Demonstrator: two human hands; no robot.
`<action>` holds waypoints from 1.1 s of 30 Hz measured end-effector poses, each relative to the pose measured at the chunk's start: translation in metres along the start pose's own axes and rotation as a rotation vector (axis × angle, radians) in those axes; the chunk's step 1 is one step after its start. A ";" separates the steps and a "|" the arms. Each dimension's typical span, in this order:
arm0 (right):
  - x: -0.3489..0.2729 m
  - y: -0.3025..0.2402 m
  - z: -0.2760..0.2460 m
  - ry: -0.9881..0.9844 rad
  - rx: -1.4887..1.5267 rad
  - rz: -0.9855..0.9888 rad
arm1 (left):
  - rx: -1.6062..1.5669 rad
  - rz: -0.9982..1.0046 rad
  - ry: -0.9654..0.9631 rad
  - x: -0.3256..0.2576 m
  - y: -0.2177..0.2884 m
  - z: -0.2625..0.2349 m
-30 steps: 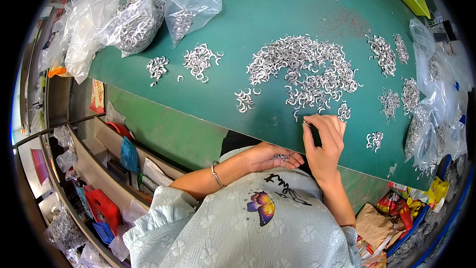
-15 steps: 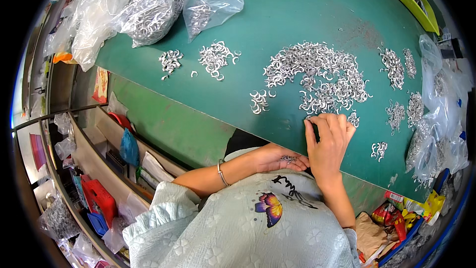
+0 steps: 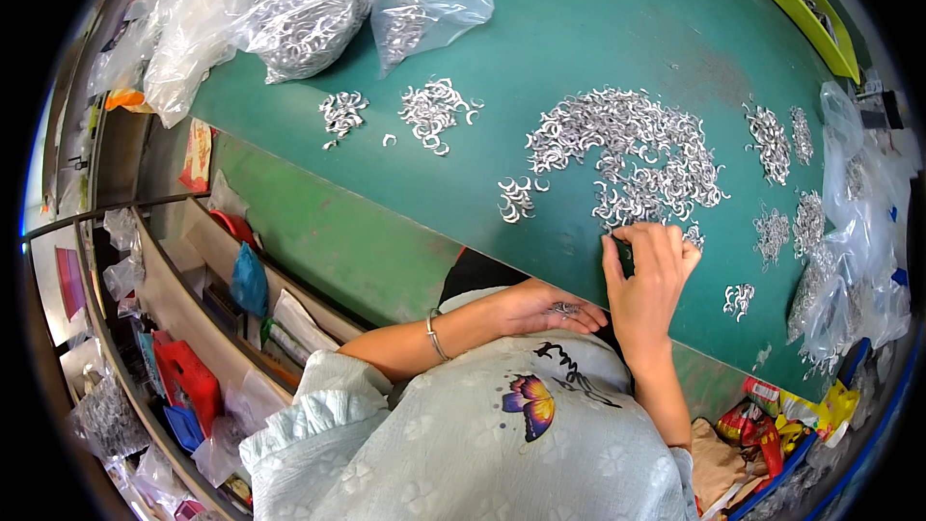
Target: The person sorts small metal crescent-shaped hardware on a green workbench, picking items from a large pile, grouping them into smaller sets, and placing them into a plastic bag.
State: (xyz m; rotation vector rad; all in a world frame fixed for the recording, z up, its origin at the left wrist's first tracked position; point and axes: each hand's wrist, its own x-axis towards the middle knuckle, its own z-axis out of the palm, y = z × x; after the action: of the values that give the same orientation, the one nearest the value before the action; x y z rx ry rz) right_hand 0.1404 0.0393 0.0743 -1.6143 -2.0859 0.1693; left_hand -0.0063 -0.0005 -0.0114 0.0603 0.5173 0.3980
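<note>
My left hand lies palm up by the table's near edge, fingers slightly curled. A few small silver crescent-shaped metal pieces rest in its palm. Over the green table, my right hand is closed in a pinch at the near edge of a large pile of the same curved pieces. Whatever lies between its thumb and forefinger is hidden or too small to make out. A little cluster of the pieces shows just beyond the knuckles, and another cluster sits left of the pile.
Two small heaps lie at the left. Clear bags of metal pieces stand behind them. More heaps and plastic bags line the right side, near a lime-green tray. A shelf runs along the left, below the table.
The whole view has shifted slightly, so the piles appear a little further right. Both hands keep nearly the same pose, the right one still pinching at the pile's near edge.
</note>
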 end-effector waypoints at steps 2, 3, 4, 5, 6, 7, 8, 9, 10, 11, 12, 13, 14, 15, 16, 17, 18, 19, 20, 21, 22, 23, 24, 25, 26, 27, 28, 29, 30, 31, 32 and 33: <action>-0.001 -0.003 0.000 0.006 -0.037 -0.004 | -0.005 0.006 0.001 -0.001 0.000 0.000; -0.001 -0.005 0.000 0.013 -0.049 -0.004 | -0.002 0.002 0.007 -0.001 0.000 0.000; -0.001 -0.005 0.000 0.020 -0.065 -0.002 | 0.001 -0.003 0.009 0.001 -0.001 0.000; -0.001 -0.006 0.000 0.021 -0.069 0.001 | 0.000 -0.001 0.007 0.001 -0.001 0.000; -0.001 -0.007 -0.001 0.022 -0.074 0.004 | 0.000 0.000 0.005 0.000 0.000 0.000; -0.001 -0.007 -0.001 0.021 -0.081 0.009 | -0.002 -0.001 0.001 0.000 -0.001 -0.001; 0.000 -0.006 -0.001 0.019 -0.062 0.002 | -0.002 -0.002 0.009 0.000 -0.001 0.000; 0.000 -0.005 -0.002 0.018 -0.042 -0.003 | -0.002 -0.004 0.016 0.000 -0.001 0.001; 0.000 -0.003 -0.003 0.017 -0.026 -0.008 | -0.002 -0.008 0.021 0.000 -0.001 0.002; 0.001 -0.002 -0.006 0.016 0.001 -0.003 | -0.006 -0.001 0.027 0.000 -0.001 0.002; 0.001 -0.001 -0.009 0.014 0.028 0.003 | -0.010 0.005 0.032 -0.001 0.000 0.001; 0.001 0.001 -0.012 0.012 0.049 0.008 | -0.015 0.010 0.032 -0.001 0.000 0.001; 0.000 0.003 -0.014 0.000 0.085 0.019 | -0.009 0.011 0.036 -0.001 0.000 0.002; 0.000 0.006 -0.015 -0.011 0.120 0.029 | -0.004 0.011 0.040 -0.002 0.001 0.004; 0.000 0.008 -0.016 -0.021 0.157 0.041 | 0.004 0.011 0.045 -0.002 0.002 0.005; 0.000 0.010 -0.017 -0.005 0.161 0.043 | -0.003 0.011 0.042 -0.002 0.002 0.005; -0.001 0.012 -0.017 0.010 0.165 0.045 | -0.011 0.011 0.038 -0.001 0.002 0.005; 0.000 0.013 -0.017 0.025 0.174 0.045 | -0.018 0.014 0.039 -0.001 0.002 0.005; 0.000 0.013 -0.016 0.029 0.176 0.031 | -0.018 0.012 0.040 -0.001 0.002 0.005; 0.000 0.012 -0.015 0.033 0.178 0.015 | -0.018 0.010 0.042 -0.001 0.002 0.004; 0.001 0.010 -0.014 0.037 0.179 0.002 | -0.017 0.006 0.044 -0.001 0.002 0.004; 0.002 0.007 -0.012 0.056 0.146 -0.012 | -0.019 0.004 0.041 -0.001 0.001 0.004; 0.003 0.005 -0.007 0.074 0.112 -0.027 | -0.020 0.002 0.038 0.000 0.001 0.003; 0.005 0.003 -0.003 0.092 0.078 -0.043 | -0.021 0.001 0.035 0.000 0.000 0.001; 0.004 0.003 0.001 0.074 0.060 -0.036 | -0.019 0.000 0.034 0.001 0.000 0.000; 0.004 0.002 0.002 0.061 0.041 -0.036 | -0.017 0.000 0.032 0.001 0.000 -0.001; 0.004 0.001 0.003 0.047 0.025 -0.037 | -0.016 0.002 0.032 0.001 -0.001 -0.002; 0.005 0.001 0.004 0.034 0.008 -0.038 | -0.017 0.006 0.032 0.001 -0.001 -0.003; 0.005 0.001 0.004 0.028 0.006 -0.048 | -0.018 0.009 0.033 0.001 -0.001 -0.003; 0.005 0.003 0.003 0.021 0.001 -0.057 | -0.020 0.012 0.031 0.001 -0.001 -0.004; 0.004 0.004 0.003 0.014 -0.003 -0.066 | -0.018 0.011 0.033 0.001 -0.001 -0.003; 0.004 0.004 0.002 0.020 0.007 -0.064 | -0.016 0.010 0.035 0.001 -0.001 -0.003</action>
State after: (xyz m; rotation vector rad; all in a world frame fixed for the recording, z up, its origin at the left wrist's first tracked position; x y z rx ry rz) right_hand 0.1424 0.0450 0.0723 -1.5372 -2.1160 0.1379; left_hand -0.0064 -0.0010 -0.0143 0.0406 0.5481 0.4134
